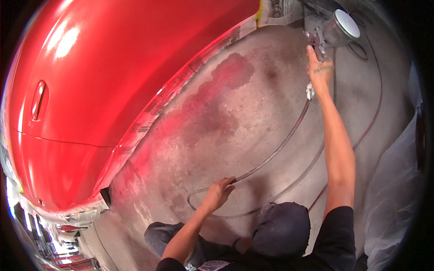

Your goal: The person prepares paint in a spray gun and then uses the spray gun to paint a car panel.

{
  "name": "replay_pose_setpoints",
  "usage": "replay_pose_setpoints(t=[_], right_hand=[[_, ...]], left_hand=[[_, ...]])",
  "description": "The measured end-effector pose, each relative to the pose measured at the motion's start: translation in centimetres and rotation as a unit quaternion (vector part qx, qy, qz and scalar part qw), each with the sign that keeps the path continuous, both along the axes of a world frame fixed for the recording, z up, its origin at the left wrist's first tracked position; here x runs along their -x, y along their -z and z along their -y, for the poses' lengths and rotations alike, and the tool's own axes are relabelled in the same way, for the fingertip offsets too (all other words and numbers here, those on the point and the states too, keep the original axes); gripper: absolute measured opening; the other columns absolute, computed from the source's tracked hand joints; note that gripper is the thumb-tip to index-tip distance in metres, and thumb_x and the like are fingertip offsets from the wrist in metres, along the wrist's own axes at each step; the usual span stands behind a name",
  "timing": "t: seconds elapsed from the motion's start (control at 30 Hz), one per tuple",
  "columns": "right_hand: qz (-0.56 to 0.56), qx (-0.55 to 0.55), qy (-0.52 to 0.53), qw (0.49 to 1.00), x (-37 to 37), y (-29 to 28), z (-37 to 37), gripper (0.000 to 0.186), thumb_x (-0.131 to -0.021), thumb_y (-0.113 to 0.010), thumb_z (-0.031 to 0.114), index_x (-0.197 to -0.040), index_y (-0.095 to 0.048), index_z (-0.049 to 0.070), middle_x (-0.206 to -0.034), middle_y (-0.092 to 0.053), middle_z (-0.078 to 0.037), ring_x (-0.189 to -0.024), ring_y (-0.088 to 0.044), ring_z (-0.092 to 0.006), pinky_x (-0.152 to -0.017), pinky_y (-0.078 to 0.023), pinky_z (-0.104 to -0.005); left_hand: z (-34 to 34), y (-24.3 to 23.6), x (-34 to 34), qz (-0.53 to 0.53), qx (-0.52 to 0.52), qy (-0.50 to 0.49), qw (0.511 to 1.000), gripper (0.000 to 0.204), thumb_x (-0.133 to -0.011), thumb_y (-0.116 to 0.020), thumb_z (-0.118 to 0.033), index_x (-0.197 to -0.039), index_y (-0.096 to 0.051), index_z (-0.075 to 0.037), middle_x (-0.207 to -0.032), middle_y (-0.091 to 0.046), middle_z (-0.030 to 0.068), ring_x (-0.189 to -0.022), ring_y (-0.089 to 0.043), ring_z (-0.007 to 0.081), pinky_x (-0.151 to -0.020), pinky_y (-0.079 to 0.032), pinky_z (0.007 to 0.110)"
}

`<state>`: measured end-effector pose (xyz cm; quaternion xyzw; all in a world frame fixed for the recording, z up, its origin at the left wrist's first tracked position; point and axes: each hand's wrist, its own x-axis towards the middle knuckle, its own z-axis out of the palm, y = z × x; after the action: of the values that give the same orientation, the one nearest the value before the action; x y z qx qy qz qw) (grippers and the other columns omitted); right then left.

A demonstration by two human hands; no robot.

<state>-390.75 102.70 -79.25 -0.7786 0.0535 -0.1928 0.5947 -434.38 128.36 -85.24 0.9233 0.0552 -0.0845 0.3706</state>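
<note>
The right hand (319, 70) holds the spray gun (332, 34) far out, near the red car (113, 86). The left hand (220, 192) grips the hose (275, 151) down by the floor (253, 104). Keep the gun level and the hose off the wet paint.

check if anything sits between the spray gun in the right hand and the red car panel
Nothing visible does. The right hand holds the spray gun out over bare stained floor, near the masking paper along the red car panel. The hose trails back to the left hand.
</note>
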Motion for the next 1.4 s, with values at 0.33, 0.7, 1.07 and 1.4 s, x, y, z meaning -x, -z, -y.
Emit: replay_pose_setpoints(t=[0.33, 0.7, 1.07, 1.4], right_hand=[[-0.072, -0.014, -0.114, 0.991, 8.2, -3.4, -1.1, 0.045, -0.095, -0.073, 0.043, -0.081, -0.067, 0.0, -0.059, -0.057, -0.004, -0.057, -0.055, -0.0172, -0.056, -0.044, -0.0378], [-0.131, -0.049, -0.182, 0.973, 10.3, -3.7, -0.9, 0.043, -0.092, -0.076, 0.043, -0.085, -0.07, 0.001, -0.062, -0.058, -0.003, -0.056, -0.056, -0.0156, -0.054, -0.044, -0.0352], [-0.13, -0.058, -0.183, 0.973, 8.6, -2.9, -0.2, 0.045, -0.092, -0.074, 0.045, -0.091, -0.073, 0.0, -0.062, -0.058, -0.004, -0.056, -0.056, -0.016, -0.053, -0.045, -0.0359], [-0.096, -0.048, -0.2, 0.974, 5.5, -2.6, 0.5, 0.044, -0.092, -0.075, 0.045, -0.092, -0.074, 0.001, -0.061, -0.057, -0.002, -0.054, -0.054, -0.0123, -0.051, -0.044, -0.0321]], left_hand=[[6.8, 1.2, -16.3, 0.049, 0.259, -0.057, 0.963, 0.033, -0.106, -0.059, -0.021, -0.128, -0.068, 0.002, -0.112, -0.073, 0.0151, -0.099, -0.071, 0.0237, -0.086, -0.054, 0.036], [14.5, 0.7, -26.4, -0.006, 0.655, -0.063, 0.753, 0.025, -0.105, -0.064, -0.02, -0.121, -0.072, -0.002, -0.096, -0.073, 0.0012, -0.077, -0.064, 0.0091, -0.065, -0.051, 0.026], [14.9, 2.1, -28.5, -0.01, 0.647, -0.029, 0.762, 0.027, -0.106, -0.063, -0.023, -0.121, -0.072, -0.003, -0.099, -0.072, 0.0017, -0.083, -0.064, 0.011, -0.069, -0.051, 0.028], [6.1, 4.1, -17.3, -0.102, 0.165, 0.133, 0.972, 0.056, -0.108, -0.052, -0.044, -0.142, -0.058, 0.0, -0.133, -0.067, 0.0182, -0.119, -0.064, 0.0317, -0.105, -0.048, 0.042]])
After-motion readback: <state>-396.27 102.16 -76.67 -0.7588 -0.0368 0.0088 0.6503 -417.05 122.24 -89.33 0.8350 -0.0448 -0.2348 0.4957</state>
